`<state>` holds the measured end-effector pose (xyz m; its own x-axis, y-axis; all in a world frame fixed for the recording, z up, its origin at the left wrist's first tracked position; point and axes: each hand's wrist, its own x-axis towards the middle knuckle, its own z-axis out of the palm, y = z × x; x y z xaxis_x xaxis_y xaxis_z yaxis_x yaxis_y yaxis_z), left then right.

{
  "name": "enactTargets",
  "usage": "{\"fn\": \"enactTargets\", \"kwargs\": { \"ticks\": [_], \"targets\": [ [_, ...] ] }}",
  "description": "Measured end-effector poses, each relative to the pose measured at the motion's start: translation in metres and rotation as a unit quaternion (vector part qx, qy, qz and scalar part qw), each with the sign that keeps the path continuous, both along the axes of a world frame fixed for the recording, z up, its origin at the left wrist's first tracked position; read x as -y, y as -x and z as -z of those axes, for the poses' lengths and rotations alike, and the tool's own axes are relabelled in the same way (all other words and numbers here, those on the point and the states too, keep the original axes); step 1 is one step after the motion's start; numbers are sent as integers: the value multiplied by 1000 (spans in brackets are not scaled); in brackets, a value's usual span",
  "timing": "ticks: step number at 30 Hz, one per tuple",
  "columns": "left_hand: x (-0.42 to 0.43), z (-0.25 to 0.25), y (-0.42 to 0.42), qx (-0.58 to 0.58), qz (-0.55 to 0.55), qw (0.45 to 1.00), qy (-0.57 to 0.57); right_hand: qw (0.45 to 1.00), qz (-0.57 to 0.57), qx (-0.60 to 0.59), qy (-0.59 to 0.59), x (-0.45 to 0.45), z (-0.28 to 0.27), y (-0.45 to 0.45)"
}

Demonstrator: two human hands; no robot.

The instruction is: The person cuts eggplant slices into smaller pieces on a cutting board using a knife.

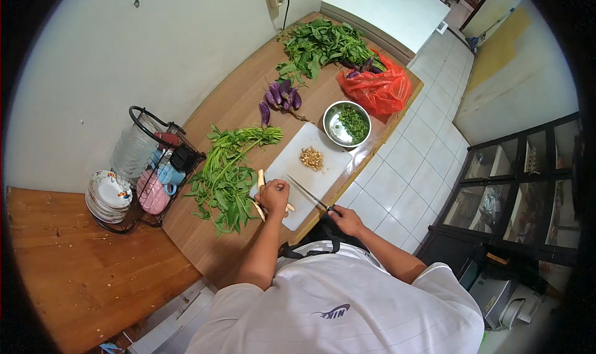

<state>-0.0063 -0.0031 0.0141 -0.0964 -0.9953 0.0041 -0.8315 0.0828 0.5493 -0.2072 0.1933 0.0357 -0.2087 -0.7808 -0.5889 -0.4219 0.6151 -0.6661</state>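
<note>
My right hand (pixel 347 220) is closed around the handle of a knife (pixel 308 192), whose blade points left across the white cutting board (pixel 329 181). My left hand (pixel 273 196) rests over the board's left edge with its fingers curled. What those fingers hold is hidden. Pale, elongated vegetable pieces (pixel 261 179) stick out around the left hand. A small heap of chopped yellowish-brown bits (pixel 311 159) lies in the middle of the board. Beyond it stands a metal bowl (pixel 333 127) containing chopped greens (pixel 354 125).
Leafy green stems (pixel 228 174) lie left of the board. Purple eggplants (pixel 284 95), more leafy greens (pixel 318 46) and a red plastic bag (pixel 379 90) are farther back. A dish rack (pixel 162 167) with cups and bowls stands at left. The wooden table's edge (pixel 372 161) runs along the right.
</note>
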Motion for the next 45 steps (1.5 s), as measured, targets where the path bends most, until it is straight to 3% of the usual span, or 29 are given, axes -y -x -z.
{"fn": "enactTargets", "kwargs": {
  "ticks": [8, 13, 16, 23, 32, 45],
  "targets": [
    [-1, 10, -1, -6, -1, 999, 35, 999, -16, -45, -18, 4, -18, -16],
    [-1, 5, 1, -15, 4, 999, 36, 982, -88, -167, -28, 26, -44, -17],
    [-1, 6, 2, 1, -4, 1000, 28, 979, -67, -191, 0, 33, -44, -14],
    [-2, 7, 0, -5, -10, 1000, 29, 984, -102, -148, 5, 20, -40, -7],
    [-3, 7, 0, -7, -4, 1000, 26, 983, -75, -170, 14, 31, -36, -20],
    [0, 12, -10, 13, 19, 999, 27, 995, -48, -91, 0, 11, -28, -20]
  ]
}}
